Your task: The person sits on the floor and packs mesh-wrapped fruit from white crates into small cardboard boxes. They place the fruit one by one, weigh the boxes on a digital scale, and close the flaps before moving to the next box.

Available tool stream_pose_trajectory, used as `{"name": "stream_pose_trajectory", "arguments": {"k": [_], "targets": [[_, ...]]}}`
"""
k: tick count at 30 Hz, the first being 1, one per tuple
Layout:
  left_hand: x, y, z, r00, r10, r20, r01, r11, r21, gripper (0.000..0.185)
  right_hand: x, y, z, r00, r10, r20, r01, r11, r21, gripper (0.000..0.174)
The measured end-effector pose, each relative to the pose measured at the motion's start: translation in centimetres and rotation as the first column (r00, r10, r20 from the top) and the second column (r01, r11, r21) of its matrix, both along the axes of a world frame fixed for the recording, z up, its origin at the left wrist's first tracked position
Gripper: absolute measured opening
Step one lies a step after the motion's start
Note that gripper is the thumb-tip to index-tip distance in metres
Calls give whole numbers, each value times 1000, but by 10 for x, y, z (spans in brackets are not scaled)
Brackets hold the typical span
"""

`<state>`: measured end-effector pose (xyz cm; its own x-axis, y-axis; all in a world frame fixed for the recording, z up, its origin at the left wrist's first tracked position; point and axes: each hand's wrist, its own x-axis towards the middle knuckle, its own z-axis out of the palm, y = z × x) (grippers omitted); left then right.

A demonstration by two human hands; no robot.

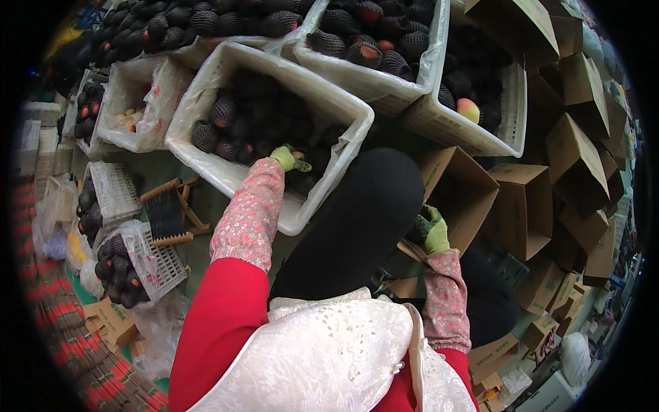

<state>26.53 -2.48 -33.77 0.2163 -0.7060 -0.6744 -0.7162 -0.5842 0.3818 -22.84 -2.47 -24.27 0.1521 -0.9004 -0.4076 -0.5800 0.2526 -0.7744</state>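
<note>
My left hand [291, 158], in a yellow-green work glove with a dark coating, reaches into a white plastic crate [206, 160] lined with clear film. Fruits in black foam net sleeves [224, 112] lie inside it, and a small pale-orange patch shows at my fingers. Whether those fingers grip a fruit is unclear. My right hand [434, 229], gloved the same way, is at the near side of an open cardboard box [471, 206], beside my right knee. Its fingers are bent and partly hidden, and the box's inside is dark.
More crates of netted fruit stand ahead; a bare red-yellow fruit [468, 110] lies in the right one. Empty cartons [522, 208] pile up at right. At left are a folding stool [167, 211], tipped crates [154, 255] and stacked flattened cardboard [98, 355].
</note>
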Motion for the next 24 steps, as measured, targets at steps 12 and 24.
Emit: {"name": "stream_pose_trajectory", "arguments": {"k": [12,24], "targets": [[-47,1,215,657,118,-744,-652,584,-483,51,35,-5,150,832,-191,521,236,972,-21,35],[-236,16,374,937,-349,0,44,116,-992,28,123,17,262,595,168,786,152,937,-315,47]]}}
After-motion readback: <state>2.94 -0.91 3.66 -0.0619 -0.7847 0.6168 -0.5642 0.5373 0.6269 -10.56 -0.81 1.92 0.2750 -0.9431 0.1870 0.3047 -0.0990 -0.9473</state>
